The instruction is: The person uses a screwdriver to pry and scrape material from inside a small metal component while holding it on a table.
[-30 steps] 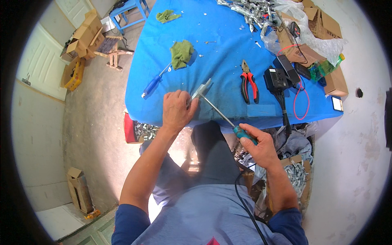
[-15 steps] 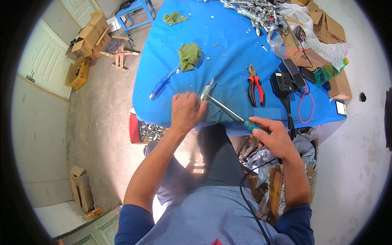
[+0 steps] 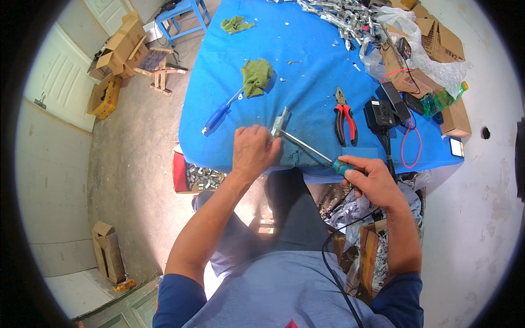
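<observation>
Head view shows the left hand (image 3: 253, 150) closed around the lower end of a grey metal part (image 3: 279, 123), which lies at the near edge of the blue-covered table (image 3: 306, 82). Gripped by its teal handle in the right hand (image 3: 369, 177), a screwdriver (image 3: 309, 146) slants up to the part's side; how the tip sits there is too small to tell.

Red-and-black pliers (image 3: 345, 117) lie to the right, near a black power adapter (image 3: 380, 113) bearing a white label in print too fine to read. At the far right, a cardboard box (image 3: 445, 44) carries dark printed characters. A blue-handled screwdriver (image 3: 217, 118) lies left of the part, its shaft reaching toward a crumpled green rag (image 3: 256, 76).
</observation>
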The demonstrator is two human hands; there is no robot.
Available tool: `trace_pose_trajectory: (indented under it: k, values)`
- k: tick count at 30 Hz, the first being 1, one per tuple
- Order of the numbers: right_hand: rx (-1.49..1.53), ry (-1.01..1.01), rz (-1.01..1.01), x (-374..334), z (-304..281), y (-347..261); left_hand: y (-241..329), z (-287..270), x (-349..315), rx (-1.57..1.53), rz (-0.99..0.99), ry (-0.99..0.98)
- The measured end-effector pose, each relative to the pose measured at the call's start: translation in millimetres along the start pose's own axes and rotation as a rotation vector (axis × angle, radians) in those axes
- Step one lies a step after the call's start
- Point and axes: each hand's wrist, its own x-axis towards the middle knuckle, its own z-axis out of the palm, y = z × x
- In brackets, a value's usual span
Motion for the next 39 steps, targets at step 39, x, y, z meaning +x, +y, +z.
trace_pose_trajectory:
  k: [39]
  values:
    - [-0.155,0.173,-0.219,-2.1,12.4,40.2,5.3,0.9,-0.4,0.033,-0.018,0.004]
